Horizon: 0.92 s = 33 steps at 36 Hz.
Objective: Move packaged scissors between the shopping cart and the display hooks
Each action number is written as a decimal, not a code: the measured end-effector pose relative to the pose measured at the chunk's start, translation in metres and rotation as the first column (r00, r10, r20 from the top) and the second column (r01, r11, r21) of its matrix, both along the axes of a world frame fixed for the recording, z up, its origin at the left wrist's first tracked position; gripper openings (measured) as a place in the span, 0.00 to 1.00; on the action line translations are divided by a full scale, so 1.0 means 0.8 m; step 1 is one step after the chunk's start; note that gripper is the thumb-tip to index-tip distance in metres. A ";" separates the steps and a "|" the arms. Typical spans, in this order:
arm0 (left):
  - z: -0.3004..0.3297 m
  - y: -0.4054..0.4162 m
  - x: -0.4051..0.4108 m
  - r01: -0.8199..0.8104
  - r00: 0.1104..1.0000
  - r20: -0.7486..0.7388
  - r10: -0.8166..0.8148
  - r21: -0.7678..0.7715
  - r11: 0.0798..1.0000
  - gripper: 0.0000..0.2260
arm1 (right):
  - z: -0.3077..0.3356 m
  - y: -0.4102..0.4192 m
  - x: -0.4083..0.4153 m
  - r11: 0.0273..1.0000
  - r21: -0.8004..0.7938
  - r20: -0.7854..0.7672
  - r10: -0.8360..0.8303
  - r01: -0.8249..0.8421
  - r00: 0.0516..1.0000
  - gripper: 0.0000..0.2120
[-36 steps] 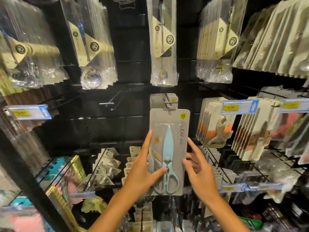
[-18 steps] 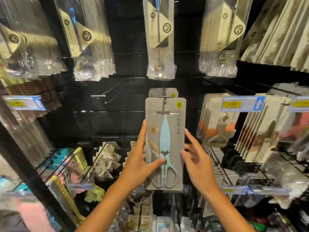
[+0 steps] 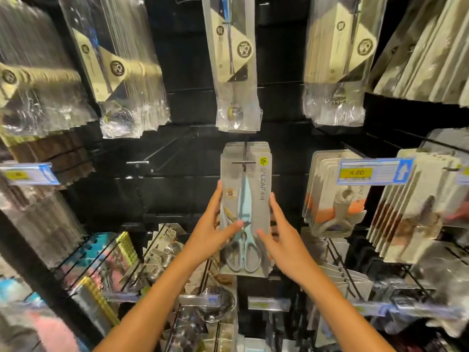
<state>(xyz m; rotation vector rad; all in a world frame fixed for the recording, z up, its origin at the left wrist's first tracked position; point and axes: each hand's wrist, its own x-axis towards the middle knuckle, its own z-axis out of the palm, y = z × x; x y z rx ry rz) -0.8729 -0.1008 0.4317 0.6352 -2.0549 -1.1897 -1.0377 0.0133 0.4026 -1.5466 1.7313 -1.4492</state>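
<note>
A dark display wall [image 3: 177, 199] fills the view, hung with rows of packaged goods on wire hooks. Along the top, clear bags of utensils [image 3: 121, 69] are hung; to the right, carded kitchen tools [image 3: 332, 199] stand behind a price tag [image 3: 373, 171]; lower down, wire racks [image 3: 157, 252] with small metal goods are seen

In the middle, the scissors pack [image 3: 250, 199] is held upright against the wall, its long axis vertical, the blades pointing up and the handles down. Its top edge is at the hook [image 3: 244, 162], whose cross-bar lies over the upper part of the card; it is judged that the hanging hole is on the hook or just reaching it, but this cannot be told surely. More packs of the same kind are stacked just behind it on the same hook

The pack is taken from both sides. The left hand [image 3: 212, 229] lies on the left edge, its fingers stretched up along the card and the thumb pressed on the front. The right hand [image 3: 281, 232] is at the right edge, fingers extended, thumb touching the front near the handles. Both hands are equally near; neither is curled round the pack

The coming move is judged to go along the hook, toward the wall or away from it. An empty hook [image 3: 138, 163] to the left is well apart and nothing is standing in the way
</note>
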 end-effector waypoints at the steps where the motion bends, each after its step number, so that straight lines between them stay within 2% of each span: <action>1: 0.003 -0.004 -0.005 0.000 1.000 -0.001 0.000 0.013 1.000 0.45 | 0.002 -0.007 -0.002 1.000 0.012 -0.007 0.001 -0.001 1.000 0.40; 8: 0.000 -0.033 -0.031 -0.031 0.999 0.020 0.030 0.025 0.999 0.42 | 0.010 -0.044 -0.015 0.996 0.079 -0.037 -0.030 0.033 0.999 0.47; 14: -0.013 -0.043 -0.034 -0.054 0.998 0.020 0.053 0.036 0.998 0.41 | -0.001 -0.058 -0.019 0.995 0.055 -0.035 -0.084 0.086 0.996 0.48; 16: -0.016 -0.046 -0.030 -0.084 0.996 0.033 0.084 0.022 0.996 0.37 | -0.008 -0.063 -0.018 0.991 0.028 -0.065 -0.132 0.134 0.989 0.47; 19: -0.034 -0.050 -0.016 -0.153 0.978 0.135 0.160 -0.061 0.986 0.30 | -0.019 -0.062 -0.013 0.953 -0.042 -0.125 -0.304 0.301 0.944 0.40; 21: -0.048 -0.050 -0.001 -0.167 0.968 0.174 0.179 -0.081 0.983 0.32 | -0.020 -0.055 -0.001 0.911 -0.133 -0.094 -0.404 0.390 0.910 0.36; 23: -0.059 -0.045 0.019 -0.184 0.959 0.195 0.204 -0.116 0.976 0.32 | -0.019 -0.044 0.017 0.885 -0.246 -0.049 -0.420 0.396 0.906 0.31; 25: -0.070 -0.036 0.046 -0.175 0.955 0.213 0.208 -0.164 0.971 0.30 | -0.019 -0.036 0.039 0.892 -0.316 -0.069 -0.361 0.323 0.930 0.26; 27: -0.080 -0.026 0.081 -0.152 0.954 0.225 0.198 -0.206 0.967 0.30 | -0.022 -0.034 0.064 0.929 -0.309 -0.129 -0.255 0.205 0.958 0.23; 30: -0.094 -0.019 0.148 -0.136 0.942 0.264 0.209 -0.271 0.953 0.29 | -0.031 -0.037 0.110 0.978 -0.209 -0.202 -0.061 0.018 0.977 0.21; 33: -0.108 -0.016 0.232 -0.114 0.920 0.317 0.229 -0.343 0.932 0.29 | -0.048 -0.045 0.166 0.986 -0.072 -0.252 0.127 -0.149 0.960 0.18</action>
